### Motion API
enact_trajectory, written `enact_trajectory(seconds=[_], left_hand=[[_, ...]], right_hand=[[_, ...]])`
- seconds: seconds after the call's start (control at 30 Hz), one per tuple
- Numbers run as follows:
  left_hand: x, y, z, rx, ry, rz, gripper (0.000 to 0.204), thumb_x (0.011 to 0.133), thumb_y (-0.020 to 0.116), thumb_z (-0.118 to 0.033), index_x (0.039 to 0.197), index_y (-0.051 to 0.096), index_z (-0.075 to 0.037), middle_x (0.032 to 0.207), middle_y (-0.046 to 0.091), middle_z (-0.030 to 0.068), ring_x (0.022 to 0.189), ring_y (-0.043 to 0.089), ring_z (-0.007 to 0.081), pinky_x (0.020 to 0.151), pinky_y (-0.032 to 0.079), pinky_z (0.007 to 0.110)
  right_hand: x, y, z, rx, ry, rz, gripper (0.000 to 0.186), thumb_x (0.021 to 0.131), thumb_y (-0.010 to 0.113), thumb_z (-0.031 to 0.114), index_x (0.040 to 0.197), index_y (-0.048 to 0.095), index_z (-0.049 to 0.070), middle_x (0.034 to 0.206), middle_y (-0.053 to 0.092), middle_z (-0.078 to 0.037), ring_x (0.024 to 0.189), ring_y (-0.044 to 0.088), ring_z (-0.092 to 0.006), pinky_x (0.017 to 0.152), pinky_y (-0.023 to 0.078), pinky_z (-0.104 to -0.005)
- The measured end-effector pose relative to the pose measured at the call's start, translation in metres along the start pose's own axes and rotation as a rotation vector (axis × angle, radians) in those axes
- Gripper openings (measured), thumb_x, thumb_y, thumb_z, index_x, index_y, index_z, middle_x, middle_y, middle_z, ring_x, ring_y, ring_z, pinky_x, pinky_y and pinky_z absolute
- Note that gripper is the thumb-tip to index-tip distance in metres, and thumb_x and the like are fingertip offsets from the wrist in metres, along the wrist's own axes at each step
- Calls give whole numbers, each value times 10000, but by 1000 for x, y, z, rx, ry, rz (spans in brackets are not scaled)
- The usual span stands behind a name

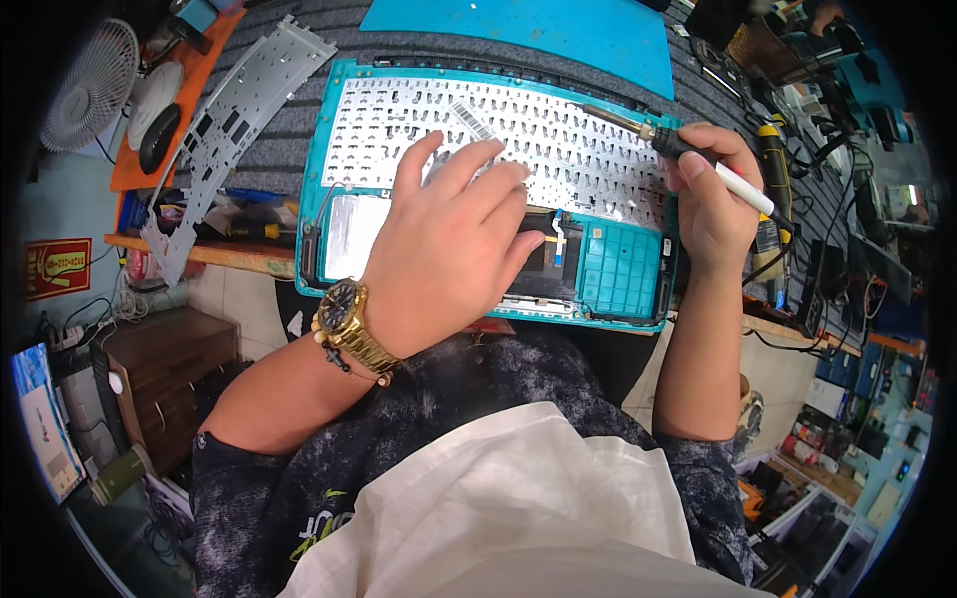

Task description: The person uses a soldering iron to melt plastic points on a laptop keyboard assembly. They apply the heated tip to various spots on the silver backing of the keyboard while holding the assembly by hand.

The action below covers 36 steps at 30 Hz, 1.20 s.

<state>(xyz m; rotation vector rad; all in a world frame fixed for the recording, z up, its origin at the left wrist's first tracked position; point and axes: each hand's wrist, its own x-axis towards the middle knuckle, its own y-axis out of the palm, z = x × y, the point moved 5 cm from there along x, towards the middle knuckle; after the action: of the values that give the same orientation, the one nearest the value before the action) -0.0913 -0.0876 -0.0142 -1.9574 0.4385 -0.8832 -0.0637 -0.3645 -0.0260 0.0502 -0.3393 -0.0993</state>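
Note:
A teal laptop palm-rest case (pixel 620 267) lies inside up across the bench edge and my lap. Set into it is the silver back of a keyboard (pixel 568 164), full of small cut-outs and with a barcode label (pixel 472 121). My left hand (pixel 459 219), with a gold watch at its wrist, rests on the keyboard back with fingers spread. It hides part of the touchpad area. In my right hand (pixel 720 199) is a soldering iron (pixel 743 187) with a white and black handle. Its metal tip points left, over the keyboard's upper right part.
A perforated silver metal plate (pixel 234 110) leans at the left bench edge. Behind the case lies a blue mat (pixel 518 40). A yellow-and-black handled tool (pixel 773 159) and dark cables are at the right. A white fan (pixel 95 85) and a black mouse (pixel 159 138) sit at far left.

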Motion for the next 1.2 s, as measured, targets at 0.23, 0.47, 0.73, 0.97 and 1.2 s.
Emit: enact_trajectory(seconds=[0.23, 0.47, 0.73, 0.97, 1.2], left_hand=[[-1, -1, -4, 12, 15, -19, 330, 894, 823, -240, 1134, 754, -25, 1321, 698, 81, 1368, 589, 340, 1222, 314, 606], [4, -8, -9, -20, -11, 1, 359, 891, 822, -209, 1187, 729, -28, 1321, 695, 90, 1387, 578, 363, 1226, 289, 651], [14, -15, -22, -13, 17, -16, 305, 905, 814, -209, 1139, 743, -27, 1281, 717, 72, 1369, 591, 354, 1258, 235, 678], [9, -13, -27, -10, -8, -29, 278, 926, 791, -202, 1133, 750, -22, 1337, 700, 113, 1409, 569, 383, 1267, 209, 680], [8, -15, -27, 4, -54, -27, 281, 926, 802, -210, 1158, 745, -61, 1400, 651, 141, 1407, 571, 377, 1257, 216, 674]], right_hand=[[-1, -7, 1, 38, 7, -56, 261, 943, 758, 15, 1194, 718, -49, 940, 735, -93, 773, 632, -131, 696, 500, -273], [1, -26, -4, -159, 23, -162, 234, 897, 821, 68, 1117, 778, 1, 978, 760, -40, 826, 655, -93, 760, 516, -247], [4, -25, 11, -151, 30, -187, 197, 904, 823, 40, 1098, 792, 19, 1031, 780, -47, 922, 686, -108, 813, 537, -282], [4, -23, 21, -159, 125, -191, 190, 924, 824, 42, 1108, 783, 14, 989, 775, -31, 886, 683, -83, 769, 534, -249], [4, -35, 16, -236, 42, -237, 184, 918, 811, 43, 1100, 795, 23, 992, 759, -21, 876, 651, -85, 778, 523, -255]])
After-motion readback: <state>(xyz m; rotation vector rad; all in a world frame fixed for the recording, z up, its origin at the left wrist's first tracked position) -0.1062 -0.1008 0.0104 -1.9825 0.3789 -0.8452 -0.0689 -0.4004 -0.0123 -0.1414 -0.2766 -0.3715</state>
